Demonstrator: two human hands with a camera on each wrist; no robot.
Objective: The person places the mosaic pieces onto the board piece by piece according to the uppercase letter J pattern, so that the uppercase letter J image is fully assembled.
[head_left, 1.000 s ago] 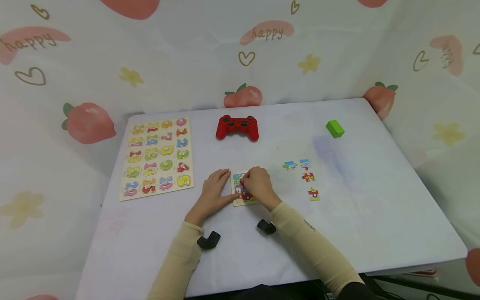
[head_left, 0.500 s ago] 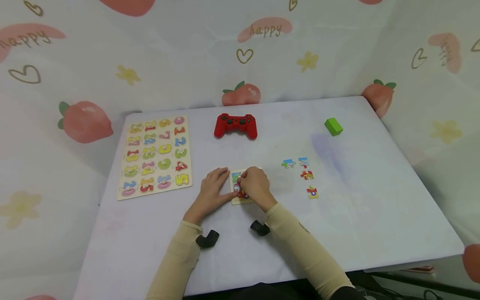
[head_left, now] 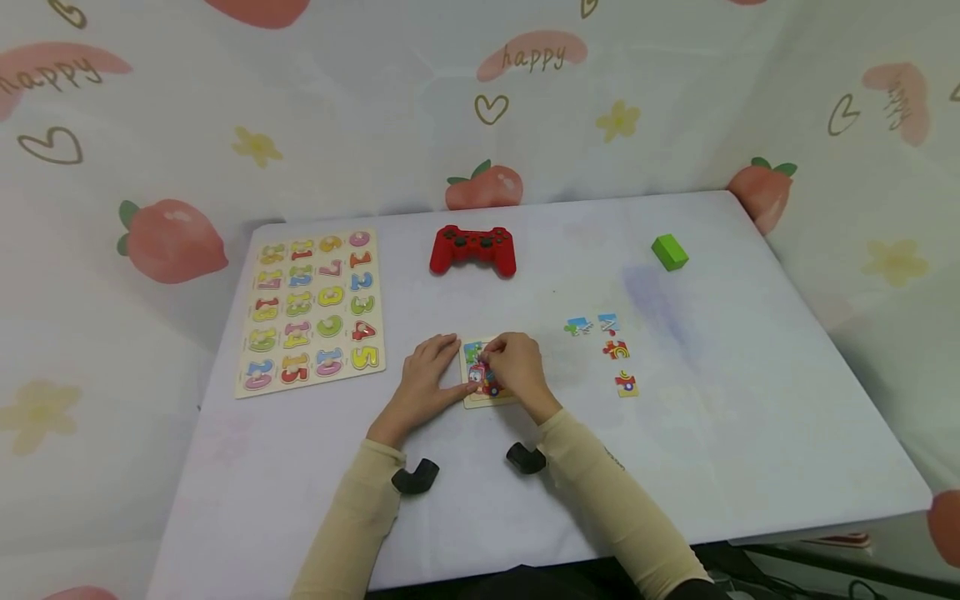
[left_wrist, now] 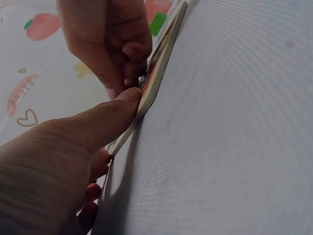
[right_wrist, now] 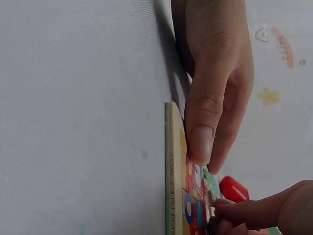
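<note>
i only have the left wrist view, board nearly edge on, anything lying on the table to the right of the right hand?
Observer: Yes, the head view shows four loose jigsaw pieces on the table, to the right of the right hand.
Operator: ok and whats printed on the small board, i just get a sliver of colour
Observer: A red cartoon vehicle with eyes and a wheel shows on the small board, partly hidden by the right hand.
Operator: anything over to the left of the left hand?
Observer: A larger number board with colourful numerals lies to the left of the left hand, not touching it.
</note>
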